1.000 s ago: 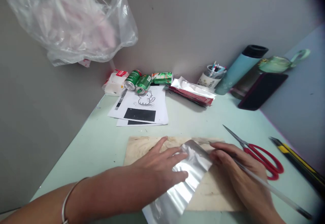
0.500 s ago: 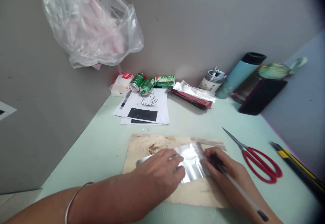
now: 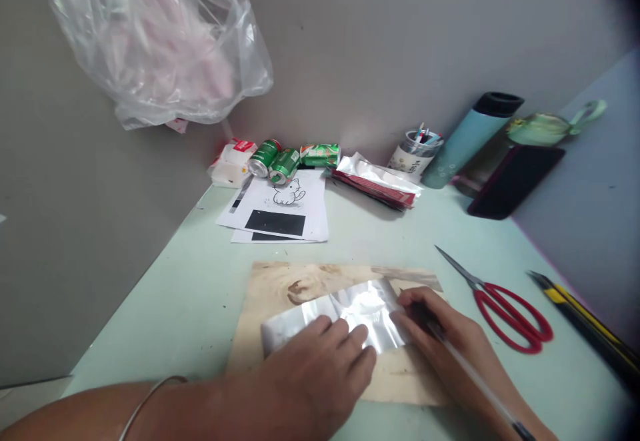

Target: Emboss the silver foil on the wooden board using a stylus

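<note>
A shiny silver metal sheet [image 3: 367, 304], slightly curved, lies on a wooden board [image 3: 273, 281]. My left hand [image 3: 325, 364] rests over the sheet's near edge, fingers apart and lightly bent, pressing on it. At the sheet's right end, my right hand [image 3: 440, 334] is closed around a pen [image 3: 475, 376] with a clear barrel and a dark end that points back toward me. The pen's writing tip is hidden by my fingers. Red-handled scissors [image 3: 510, 314] lie to the right of that hand.
A yellow-black utility knife [image 3: 575, 314] lies at the far right. Behind the board are papers [image 3: 300, 201] with a cat drawing, green cans [image 3: 320, 154], foil pouches [image 3: 373, 181], a pen cup [image 3: 414, 154], a blue flask [image 3: 467, 141] and a dark phone [image 3: 517, 181]. A plastic bag [image 3: 165, 48] hangs upper left.
My left hand has slid down toward me along the sheet, uncovering more of its left part. My right hand stays at the right end with the pen. The view has shifted slightly.
</note>
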Demonstrator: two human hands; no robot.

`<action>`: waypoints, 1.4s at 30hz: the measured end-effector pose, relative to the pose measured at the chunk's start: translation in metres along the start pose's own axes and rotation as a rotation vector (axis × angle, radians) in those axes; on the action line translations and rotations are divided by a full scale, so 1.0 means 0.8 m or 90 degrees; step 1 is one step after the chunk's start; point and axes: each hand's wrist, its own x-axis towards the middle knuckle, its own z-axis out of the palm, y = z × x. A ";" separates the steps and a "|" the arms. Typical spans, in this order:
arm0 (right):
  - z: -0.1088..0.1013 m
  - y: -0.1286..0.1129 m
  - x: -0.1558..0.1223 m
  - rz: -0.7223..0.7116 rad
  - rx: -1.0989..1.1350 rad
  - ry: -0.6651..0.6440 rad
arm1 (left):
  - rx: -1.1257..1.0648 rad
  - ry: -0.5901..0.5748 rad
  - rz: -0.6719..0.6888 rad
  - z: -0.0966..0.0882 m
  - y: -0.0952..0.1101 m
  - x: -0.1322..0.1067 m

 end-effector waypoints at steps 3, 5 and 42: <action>0.004 0.002 0.006 -0.010 0.017 -0.006 | -0.023 -0.015 0.015 0.002 -0.004 0.004; 0.007 0.004 0.009 -0.013 0.022 0.001 | -0.039 -0.016 0.040 0.005 -0.008 0.009; 0.011 -0.011 -0.020 -0.014 0.074 -0.129 | -0.032 0.077 0.029 0.020 -0.025 0.014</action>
